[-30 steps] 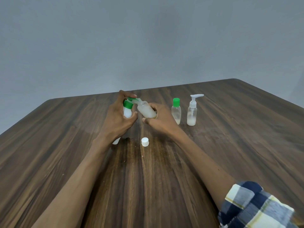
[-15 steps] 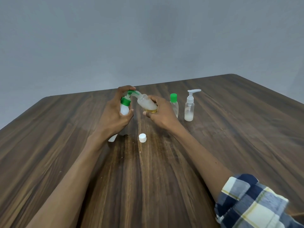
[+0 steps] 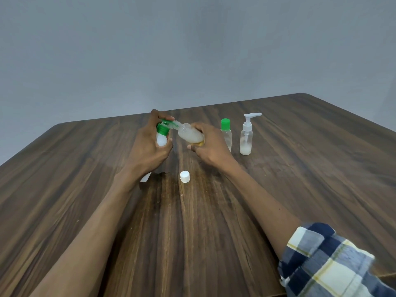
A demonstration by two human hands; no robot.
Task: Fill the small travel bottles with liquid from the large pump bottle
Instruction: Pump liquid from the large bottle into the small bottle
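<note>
My left hand [image 3: 150, 146] wraps the pump bottle [image 3: 161, 136], finger on its head; my right hand [image 3: 211, 144] holds the tilted travel bottle [image 3: 190, 135] mouth-to-nozzle to catch liquid. Its cap [image 3: 185, 176] waits on the table [image 3: 300, 189].

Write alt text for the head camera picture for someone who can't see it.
Over a dark wooden table, the left hand grips a white bottle with a green pump while the right hand tilts a small clear bottle to its spout. A white cap lies loose nearer the camera; a green-capped bottle and a clear pump bottle stand to the right.
</note>
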